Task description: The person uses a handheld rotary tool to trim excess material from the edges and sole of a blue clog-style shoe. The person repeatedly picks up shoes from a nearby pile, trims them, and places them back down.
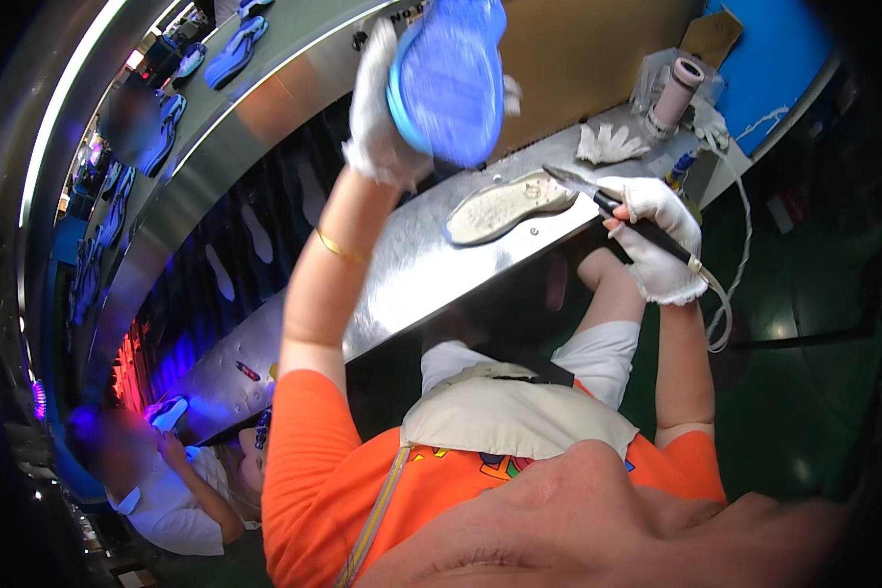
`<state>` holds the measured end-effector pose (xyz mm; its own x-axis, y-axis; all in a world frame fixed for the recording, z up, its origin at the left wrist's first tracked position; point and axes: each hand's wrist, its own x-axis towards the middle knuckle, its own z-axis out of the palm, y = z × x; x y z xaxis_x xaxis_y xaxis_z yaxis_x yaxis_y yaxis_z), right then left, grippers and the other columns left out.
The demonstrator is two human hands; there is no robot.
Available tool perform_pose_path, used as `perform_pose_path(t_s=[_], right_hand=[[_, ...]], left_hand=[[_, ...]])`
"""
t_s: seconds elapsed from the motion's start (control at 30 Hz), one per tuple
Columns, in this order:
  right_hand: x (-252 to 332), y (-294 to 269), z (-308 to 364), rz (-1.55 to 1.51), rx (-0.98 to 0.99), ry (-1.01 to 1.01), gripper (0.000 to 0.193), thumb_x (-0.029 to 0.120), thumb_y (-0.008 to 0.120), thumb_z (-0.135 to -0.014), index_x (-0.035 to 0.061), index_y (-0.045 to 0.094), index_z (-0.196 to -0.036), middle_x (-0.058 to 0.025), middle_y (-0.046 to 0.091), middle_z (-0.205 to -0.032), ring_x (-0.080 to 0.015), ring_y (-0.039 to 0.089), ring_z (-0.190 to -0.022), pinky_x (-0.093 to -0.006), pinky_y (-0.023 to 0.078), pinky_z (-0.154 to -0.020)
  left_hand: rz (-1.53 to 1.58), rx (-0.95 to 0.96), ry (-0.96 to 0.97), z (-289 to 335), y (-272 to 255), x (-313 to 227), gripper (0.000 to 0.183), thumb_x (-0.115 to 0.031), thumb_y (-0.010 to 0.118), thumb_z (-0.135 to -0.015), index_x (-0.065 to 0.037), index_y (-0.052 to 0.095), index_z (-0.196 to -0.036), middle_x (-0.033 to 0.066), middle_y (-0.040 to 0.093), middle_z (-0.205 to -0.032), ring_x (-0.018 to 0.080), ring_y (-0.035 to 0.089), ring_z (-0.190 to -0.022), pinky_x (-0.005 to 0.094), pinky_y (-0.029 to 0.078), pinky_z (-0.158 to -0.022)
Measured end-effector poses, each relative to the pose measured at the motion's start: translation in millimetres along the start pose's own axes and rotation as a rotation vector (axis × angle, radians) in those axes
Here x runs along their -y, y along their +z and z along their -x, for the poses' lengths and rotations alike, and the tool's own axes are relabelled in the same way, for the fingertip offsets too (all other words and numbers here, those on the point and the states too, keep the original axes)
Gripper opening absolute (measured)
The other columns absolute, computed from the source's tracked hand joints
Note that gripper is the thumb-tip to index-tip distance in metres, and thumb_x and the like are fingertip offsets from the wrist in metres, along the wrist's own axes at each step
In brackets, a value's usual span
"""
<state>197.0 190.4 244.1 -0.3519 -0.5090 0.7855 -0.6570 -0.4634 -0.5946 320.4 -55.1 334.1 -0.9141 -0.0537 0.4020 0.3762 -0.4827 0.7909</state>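
My left hand [370,113], in a white glove, is raised at the top and grips a blue shoe sole [449,83] by its side. The sole's broad face is turned toward me; motion blurs it a little. In my right hand [668,220], gloved with bare fingertips, sits a slim corded tool [580,186] with a black handle and a pointed metal blade. Its tip hangs by the end of a beige shoe sole [508,208], which lies on the metal bench [387,279]. Whether the tip touches that sole I cannot tell.
A loose white glove [610,143] and a pink tumbler [674,95] in a clear container stand at the bench's far right. The tool's white cord [745,211] hangs at right. Beyond the bench, a conveyor [294,24] carries several blue soles. A co-worker [171,505] sits at lower left.
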Motion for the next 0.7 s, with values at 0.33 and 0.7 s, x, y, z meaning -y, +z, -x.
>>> perform_pose_path(t_s=[0.33,0.7], right_hand=[[-17,3,20,-0.123,0.0,0.199,0.023,-0.014,0.061,-0.075,0.0016,0.056,-0.092,-0.0077,0.06,-0.093,-0.0102,0.06,-0.077,-0.0225,0.05,-0.07],[-19,32,23,-0.2,0.009,0.461,0.015,-0.007,0.064,-0.076,-0.0013,0.06,-0.089,-0.0076,0.065,-0.085,-0.0119,0.064,-0.076,-0.023,0.053,-0.07]], left_hand=[[-2.493,-0.747,-0.035,-103,-69,-154,0.072,-0.058,0.038,-0.084,-0.003,0.041,-0.131,0.023,0.05,-0.125,0.0354,0.049,-0.115,0.042,0.04,-0.098],[-2.591,-0.749,-0.35,31,-89,-236,0.046,-0.044,0.042,-0.087,-0.013,0.058,-0.117,0.0124,0.059,-0.116,0.0304,0.056,-0.107,0.0366,0.042,-0.094]])
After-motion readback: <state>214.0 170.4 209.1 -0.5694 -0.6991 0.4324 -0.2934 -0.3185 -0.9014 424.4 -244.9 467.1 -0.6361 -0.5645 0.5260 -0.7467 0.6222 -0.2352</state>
